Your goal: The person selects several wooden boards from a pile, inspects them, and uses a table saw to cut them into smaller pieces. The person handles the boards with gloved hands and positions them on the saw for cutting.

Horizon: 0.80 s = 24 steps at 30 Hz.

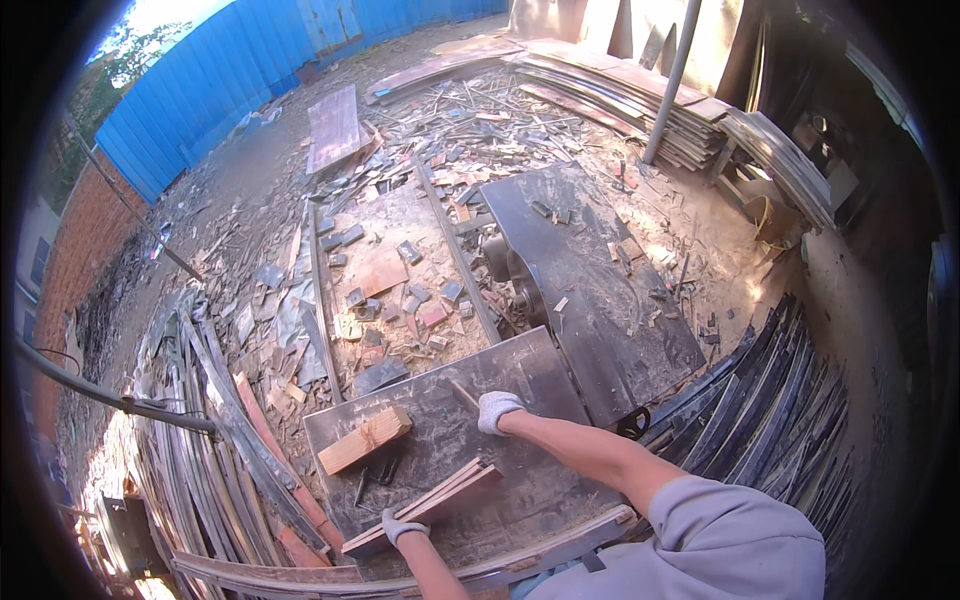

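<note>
My left hand [402,527], in a pale work glove, grips the near end of a few narrow plywood strips [440,503] stacked together at a slant on the dark work table [510,370]. Reaching further out, my right hand [498,411], also gloved, is closed around a short thin wooden stick [463,393] that points up and left over the tabletop. A thick squared wood block [365,440] lies beyond the strips. Between block and strips are small dark metal pieces [375,478], whose kind I cannot make out.
Past the table, a second dark panel [590,270] has machine parts [505,265] at its left edge. Offcuts [410,300] litter the ground. Long strips are piled at left [215,430] and right [760,400]. Stacked boards [620,90] and a pole [672,85] stand beyond.
</note>
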Motion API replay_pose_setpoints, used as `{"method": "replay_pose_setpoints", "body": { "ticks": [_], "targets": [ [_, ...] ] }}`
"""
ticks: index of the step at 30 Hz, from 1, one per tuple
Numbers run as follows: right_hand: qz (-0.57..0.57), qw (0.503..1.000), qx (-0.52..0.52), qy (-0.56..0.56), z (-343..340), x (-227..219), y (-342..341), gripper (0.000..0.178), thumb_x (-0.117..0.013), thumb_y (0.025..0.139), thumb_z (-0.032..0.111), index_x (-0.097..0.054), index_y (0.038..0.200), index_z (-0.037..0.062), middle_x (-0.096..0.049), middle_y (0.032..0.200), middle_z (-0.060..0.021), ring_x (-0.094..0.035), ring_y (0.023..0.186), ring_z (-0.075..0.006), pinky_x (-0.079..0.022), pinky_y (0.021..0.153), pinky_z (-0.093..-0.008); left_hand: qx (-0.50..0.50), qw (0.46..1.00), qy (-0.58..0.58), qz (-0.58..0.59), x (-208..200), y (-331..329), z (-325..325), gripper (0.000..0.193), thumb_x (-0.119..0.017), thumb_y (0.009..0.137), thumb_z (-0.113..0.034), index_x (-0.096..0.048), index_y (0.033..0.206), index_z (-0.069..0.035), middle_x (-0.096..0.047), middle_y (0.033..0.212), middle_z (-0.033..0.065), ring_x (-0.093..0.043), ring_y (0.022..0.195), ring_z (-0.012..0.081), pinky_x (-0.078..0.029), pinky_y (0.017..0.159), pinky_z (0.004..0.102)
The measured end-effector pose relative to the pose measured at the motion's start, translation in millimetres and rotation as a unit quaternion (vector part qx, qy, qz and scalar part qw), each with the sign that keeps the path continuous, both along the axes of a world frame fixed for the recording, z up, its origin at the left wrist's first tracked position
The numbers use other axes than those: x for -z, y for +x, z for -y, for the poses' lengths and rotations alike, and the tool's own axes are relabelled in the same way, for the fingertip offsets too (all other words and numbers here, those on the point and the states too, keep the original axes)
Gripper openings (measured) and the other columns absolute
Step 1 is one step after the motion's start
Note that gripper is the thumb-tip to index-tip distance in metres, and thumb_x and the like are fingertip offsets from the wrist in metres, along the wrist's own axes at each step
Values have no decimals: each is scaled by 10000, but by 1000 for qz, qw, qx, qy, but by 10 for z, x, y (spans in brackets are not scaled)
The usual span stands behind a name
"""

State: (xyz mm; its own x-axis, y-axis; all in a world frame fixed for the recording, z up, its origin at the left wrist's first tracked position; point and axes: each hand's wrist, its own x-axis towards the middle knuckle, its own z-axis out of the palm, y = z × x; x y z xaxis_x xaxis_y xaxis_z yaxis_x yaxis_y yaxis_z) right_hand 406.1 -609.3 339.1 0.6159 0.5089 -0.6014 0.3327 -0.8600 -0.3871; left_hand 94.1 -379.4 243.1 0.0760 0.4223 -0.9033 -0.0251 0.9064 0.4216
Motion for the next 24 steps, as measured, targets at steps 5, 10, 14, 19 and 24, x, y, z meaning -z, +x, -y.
{"method": "replay_pose_setpoints", "body": {
  "ticks": [5, 10, 14, 19, 24],
  "targets": [
    [-167, 863, 319, 355, 211, -1514, 746, 472, -867, 844, 360, -746, 1109, -12, -761, 930, -143, -728, 795, -223, -608, 764, -348, 13, 996, -16, -91, -117, 452, -199, 833, -553, 919, -657, -476, 1576, -150, -470, 1646, 79, -434, 1496, 345, -228, 1217, 644],
    [-8, 596, 246, 765, 889, -2917, 897, 555, -741, 1022, 332, -576, 1378, -61, -722, 1124, -114, -708, 971, -176, -604, 838, -305, -46, 983, 67, 163, -598, 679, -121, 762, -628, 896, -599, -529, 1521, -174, -411, 1660, 77, -323, 1548, 344, -333, 1181, 690],
    [90, 711, 243, 653, 1935, -2457, -670, 317, -741, 1017, 257, -711, 1220, 16, -775, 1062, -96, -720, 956, -156, -589, 860, -327, -114, 982, -20, 146, -700, 402, -52, 788, -630, 945, -505, -426, 1585, -94, -364, 1705, 82, -358, 1534, 376, -361, 1178, 690],
    [-39, 730, 544, 411, 3802, -291, -3052, 190, -645, 1007, 216, -723, 1049, 48, -751, 867, -58, -716, 838, -164, -566, 787, -334, 96, 984, 123, 81, -369, -201, 598, 605, -668, 971, -447, -500, 1437, -99, -482, 1471, 61, -483, 1308, 228, -491, 1008, 460],
    [-32, 775, 631, 4, 5554, 887, -5609, 345, -609, 955, 338, -810, 897, 63, -773, 927, -228, -768, 872, -358, -581, 840, -487, 290, 908, 291, -85, -429, -1019, 1420, 304, -686, 1006, -369, -723, 1254, -198, -654, 914, -49, -446, 564, 92, -353, 483, 267]
  ]
}}
